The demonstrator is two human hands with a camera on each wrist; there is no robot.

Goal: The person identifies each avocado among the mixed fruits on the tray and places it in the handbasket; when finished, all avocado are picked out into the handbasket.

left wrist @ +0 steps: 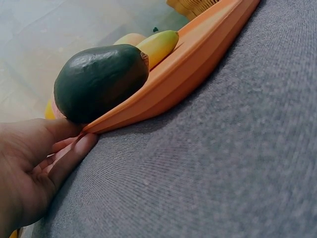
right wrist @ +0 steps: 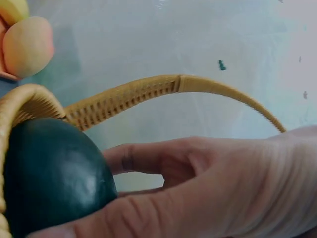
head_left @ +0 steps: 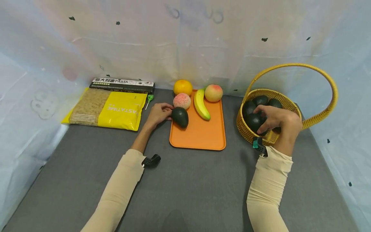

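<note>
— Left hand (head_left: 157, 113)?
— Touching the avocado (head_left: 180, 117) at the near-left corner of the orange tray (head_left: 200, 137), fingers loosely bent, gripping nothing.
— Right hand (head_left: 275, 118)?
— Reaching into the wicker basket (head_left: 290, 106), curling round a dark avocado in the basket (head_left: 255, 121), others lying just beyond the fingers.
— Past the left fingertips?
— Sitting there: peach (head_left: 182, 101), banana (head_left: 201, 105), orange (head_left: 183, 87).

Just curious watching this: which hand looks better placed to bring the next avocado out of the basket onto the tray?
Probably the right hand: it is inside the basket, fingers curled round an avocado. The left hand is at the tray, touching another avocado.
</note>
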